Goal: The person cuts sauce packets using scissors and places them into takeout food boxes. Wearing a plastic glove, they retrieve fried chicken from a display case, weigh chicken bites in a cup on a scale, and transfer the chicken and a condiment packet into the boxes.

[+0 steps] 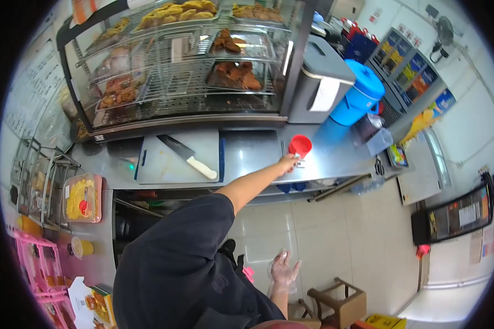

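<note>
My left hand (288, 163) reaches out over the steel counter, its fingers closed at the near side of a red cup (300, 145). The cup's open top faces up; my fingers hide where they grip it. Small metal parts show beside the fingers, too small to name. My right hand (283, 272), in a clear plastic glove, is held low over the floor near my body, palm up with fingers apart and nothing in it. Left of the cup, a knife (202, 167) with a white handle rests on a white cutting board (164, 164).
A glass display case (186, 123) with trays of fried food stands behind the board. Right of it are a grey bin (321, 71) and a blue drink cooler (359, 90). Scissors (379, 165) lie near the counter's right end. A brown stool (343, 301) stands below.
</note>
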The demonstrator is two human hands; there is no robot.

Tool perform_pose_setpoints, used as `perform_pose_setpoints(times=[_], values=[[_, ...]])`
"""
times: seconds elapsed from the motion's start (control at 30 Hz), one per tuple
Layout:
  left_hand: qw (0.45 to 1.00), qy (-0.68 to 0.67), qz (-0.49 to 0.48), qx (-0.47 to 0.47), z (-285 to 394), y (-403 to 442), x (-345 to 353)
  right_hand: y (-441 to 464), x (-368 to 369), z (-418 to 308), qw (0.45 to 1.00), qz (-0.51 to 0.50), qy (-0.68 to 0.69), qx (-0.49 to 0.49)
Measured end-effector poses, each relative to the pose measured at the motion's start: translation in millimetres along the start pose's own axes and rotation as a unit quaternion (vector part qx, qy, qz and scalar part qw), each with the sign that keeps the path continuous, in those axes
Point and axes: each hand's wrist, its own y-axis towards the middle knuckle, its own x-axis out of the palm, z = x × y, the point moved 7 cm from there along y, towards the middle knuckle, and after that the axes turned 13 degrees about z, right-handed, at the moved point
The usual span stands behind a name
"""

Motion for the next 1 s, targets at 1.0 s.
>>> perform_pose_setpoints(times=[1.0], values=[[0.822,-0.132,0.503,0.230,-15,-496,-534,-46,58,597,0.615,-0.247,-0.595,0.455]])
